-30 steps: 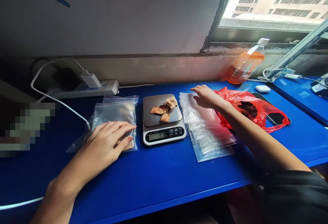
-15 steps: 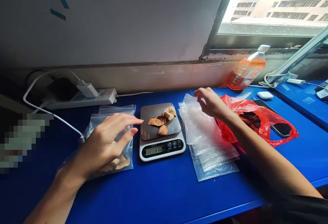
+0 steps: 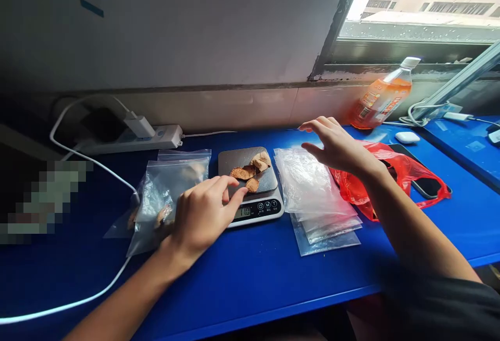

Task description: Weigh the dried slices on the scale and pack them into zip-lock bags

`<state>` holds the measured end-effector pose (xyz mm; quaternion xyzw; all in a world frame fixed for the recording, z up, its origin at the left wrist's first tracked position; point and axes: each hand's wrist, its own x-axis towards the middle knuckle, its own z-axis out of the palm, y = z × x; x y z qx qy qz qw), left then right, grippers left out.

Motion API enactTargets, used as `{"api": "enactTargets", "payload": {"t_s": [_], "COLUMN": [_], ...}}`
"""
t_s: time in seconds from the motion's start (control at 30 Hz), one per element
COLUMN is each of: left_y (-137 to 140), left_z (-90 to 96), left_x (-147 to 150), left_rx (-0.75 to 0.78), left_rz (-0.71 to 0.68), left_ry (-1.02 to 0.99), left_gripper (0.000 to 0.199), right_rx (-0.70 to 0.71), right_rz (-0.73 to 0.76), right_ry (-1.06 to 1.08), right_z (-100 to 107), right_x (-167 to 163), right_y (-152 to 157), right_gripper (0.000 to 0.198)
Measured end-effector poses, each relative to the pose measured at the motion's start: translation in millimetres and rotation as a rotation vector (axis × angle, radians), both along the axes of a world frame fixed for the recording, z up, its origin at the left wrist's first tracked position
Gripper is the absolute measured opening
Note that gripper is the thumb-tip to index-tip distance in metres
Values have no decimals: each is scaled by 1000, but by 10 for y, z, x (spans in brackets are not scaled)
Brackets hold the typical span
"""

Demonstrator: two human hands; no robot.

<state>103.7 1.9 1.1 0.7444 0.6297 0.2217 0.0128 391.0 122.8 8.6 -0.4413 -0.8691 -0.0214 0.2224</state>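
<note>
A white kitchen scale with a steel plate carries several brown dried slices; its display seems to read 110. Beside the slices, at the scale's left front, is my left hand, empty, with thumb and forefinger apart. It hides the scale's left front corner. Over the far end of a stack of clear plastic bags, my right hand hovers with its fingers spread and nothing in them. Left of the scale, zip bags with dried pieces inside lie partly behind my left hand.
A red plastic bag lies at the right, over a dark phone. Behind it are a white earbud case and a leaning drink bottle. A power strip and white cable occupy the left of the blue table.
My left hand has moved right, from above the zip bags to the scale's front corner. My right hand has opened its fingers over the stacked bags. The view has shifted slightly.
</note>
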Motion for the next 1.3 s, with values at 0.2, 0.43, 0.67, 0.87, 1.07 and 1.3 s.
{"api": "enactTargets", "payload": {"t_s": [0.2,0.43,0.67,0.87,1.07,1.3], "left_y": [66,-162,230,619,656,568], "left_z": [26,194,408,126,-55,-102], "left_x": [216,418,1738,2372,2036,1824], "left_rx": [-231,37,70,72,85,147], "left_rz": [103,-224,-740,-876,-1036,-1044], "left_ry": [117,-106,114,233,370,412], "left_gripper": [24,18,20,29,14,18], "right_rx": [1,51,-177,-147,-152,-90], "right_rz": [-41,-307,-302,-313,-465,-469], "right_ry": [79,239,27,-179,-449,-388], "right_z": [102,165,-79,-284,-365,-444], "right_x": [231,842,1318,1350,1363,1138], "right_y": [-238,-922,-1340,-1387,-1432,-1355], "right_gripper": [33,18,18,21,25,27]}}
